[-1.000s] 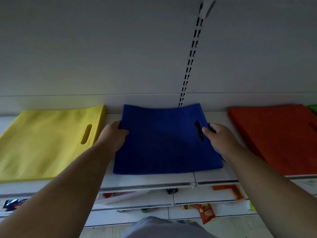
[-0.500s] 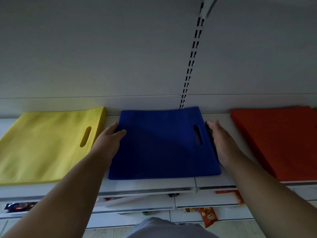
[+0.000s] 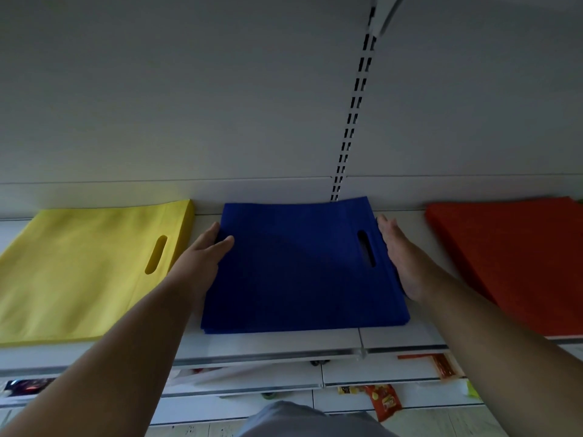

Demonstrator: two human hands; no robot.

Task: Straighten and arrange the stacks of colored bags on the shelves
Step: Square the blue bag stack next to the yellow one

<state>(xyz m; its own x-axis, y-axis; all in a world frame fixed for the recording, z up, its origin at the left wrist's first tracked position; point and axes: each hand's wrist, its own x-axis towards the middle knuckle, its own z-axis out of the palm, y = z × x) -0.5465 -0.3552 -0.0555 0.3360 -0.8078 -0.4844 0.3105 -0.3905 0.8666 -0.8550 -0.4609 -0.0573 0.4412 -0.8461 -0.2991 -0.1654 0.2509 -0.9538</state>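
Blue stack (image 3: 303,266): being squared; left hand (image 3: 202,263) at 9 o'clock, right hand (image 3: 400,257) at 3, both flat-fingered, pressing its sides (next, likely, the front edge).

Left hand (image 3: 202,263), right hand (image 3: 402,260) flanking blue bag stack (image 3: 299,272), white shelf (image 3: 268,343)

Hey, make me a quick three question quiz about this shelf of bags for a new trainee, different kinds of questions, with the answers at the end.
1. True or false: the left hand and right hand press flat against opposite sides of the blue stack.
2. Which stack lies to the left of the blue one? A) the orange stack B) the yellow stack C) a green stack
3. Fill in: the blue stack's handle slot is near its ____ edge.

Key: 1 true; 2 B; 3 right.
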